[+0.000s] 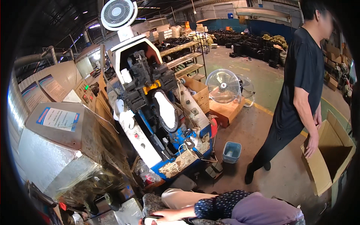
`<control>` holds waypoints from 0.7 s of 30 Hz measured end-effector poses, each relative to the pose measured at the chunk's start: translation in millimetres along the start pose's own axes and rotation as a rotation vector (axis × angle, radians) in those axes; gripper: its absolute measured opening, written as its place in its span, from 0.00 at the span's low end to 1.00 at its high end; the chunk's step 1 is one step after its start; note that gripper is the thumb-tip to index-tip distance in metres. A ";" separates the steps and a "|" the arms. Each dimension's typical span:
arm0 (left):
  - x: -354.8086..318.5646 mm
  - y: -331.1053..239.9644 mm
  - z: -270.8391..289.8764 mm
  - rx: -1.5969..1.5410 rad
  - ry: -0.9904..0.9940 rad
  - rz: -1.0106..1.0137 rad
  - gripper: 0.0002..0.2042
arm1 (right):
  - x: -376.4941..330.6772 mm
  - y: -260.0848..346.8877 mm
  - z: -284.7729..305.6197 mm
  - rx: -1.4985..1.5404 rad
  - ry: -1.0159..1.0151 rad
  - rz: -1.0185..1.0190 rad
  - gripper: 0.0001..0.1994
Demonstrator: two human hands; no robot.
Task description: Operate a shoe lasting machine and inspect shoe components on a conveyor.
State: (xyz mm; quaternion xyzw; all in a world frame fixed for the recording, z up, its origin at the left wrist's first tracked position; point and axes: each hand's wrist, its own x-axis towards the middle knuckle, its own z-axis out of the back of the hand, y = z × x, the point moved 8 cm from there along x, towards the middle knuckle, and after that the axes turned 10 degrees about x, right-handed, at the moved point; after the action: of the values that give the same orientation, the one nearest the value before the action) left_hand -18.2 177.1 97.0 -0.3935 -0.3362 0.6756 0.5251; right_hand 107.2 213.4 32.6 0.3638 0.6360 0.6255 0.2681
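Note:
At the lower edge, my right hand point(168, 215) reaches in from the right in a dark dotted sleeve. Its fingers are closed on a shoe point(176, 222) with a dark edge and a white underside, mostly cut off by the frame. A small reddish patch beside the shoe's left end is too cropped to make out; my left hand does not clearly show. Ahead stands a blue and white shoe machine point(150, 148). Clamped in it, white underside up, is another dark-edged shoe point(166, 112), apart from my hand.
A metal-clad machine point(56, 150) stands at left. Right of the shoe machine are a blue bin point(231, 152), a floor fan point(224, 86) and cartons point(225, 110). A person in black point(296, 82) stands at right, one hand at an open cardboard box point(318, 174). Wooden racks point(185, 60) stand behind.

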 end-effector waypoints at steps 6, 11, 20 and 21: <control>-0.1 -2.1 1.6 -0.036 0.014 0.028 0.30 | -77.0 -23.5 40.7 0.048 -0.409 -0.167 0.22; 2.3 -16.8 -6.6 0.032 0.001 -0.027 0.28 | -78.5 -23.9 45.2 0.071 -0.430 -0.183 0.19; -10.6 -22.6 -6.4 -0.022 0.008 0.012 0.26 | -84.4 -19.7 44.1 0.065 -0.353 -0.203 0.16; -12.5 -24.0 -5.7 -0.028 0.003 0.009 0.25 | -84.4 -19.5 42.6 0.063 -0.341 -0.206 0.16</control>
State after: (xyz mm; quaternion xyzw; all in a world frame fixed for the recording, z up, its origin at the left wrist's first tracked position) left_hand -0.7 170.5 117.5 -0.4034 -0.3430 0.6726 0.5169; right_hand 188.5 172.6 0.4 0.4057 0.6346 0.5040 0.4228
